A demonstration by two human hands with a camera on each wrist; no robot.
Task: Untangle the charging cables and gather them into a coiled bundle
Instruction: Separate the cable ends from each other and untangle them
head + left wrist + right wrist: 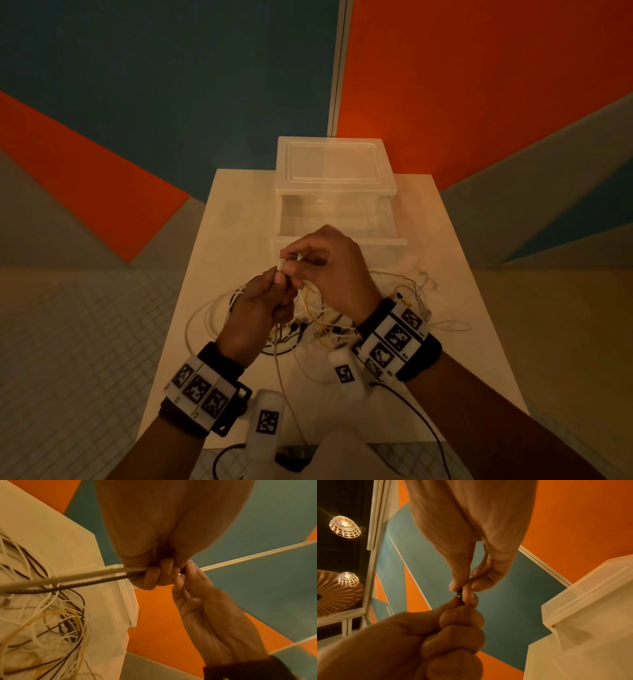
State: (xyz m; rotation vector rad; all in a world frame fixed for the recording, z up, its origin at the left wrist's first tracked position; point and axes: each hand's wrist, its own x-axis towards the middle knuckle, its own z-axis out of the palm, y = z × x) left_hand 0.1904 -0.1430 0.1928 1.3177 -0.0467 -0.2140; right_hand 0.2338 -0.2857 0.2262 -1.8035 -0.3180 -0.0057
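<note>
Here, L hand (pixel 260 305) & R hand (pixel 337 270) grip cables (pixel 68 580) over white table (pixel 233 212) — orange/teal walls (pixel 479 85).

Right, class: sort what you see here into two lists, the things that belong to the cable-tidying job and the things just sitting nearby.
Part of the job:
- white cable and dark braided cable, both held in the left hand
- right hand, pinching a cable end
- tangled cables on the table

Just sitting nearby:
- lidded plastic box
- ceiling lamps

A braided black cable (pixel 51 588) lies beside a smooth white one (pixel 68 576); the translucent plastic drawer box (pixel 334 192) looks matt.
</note>
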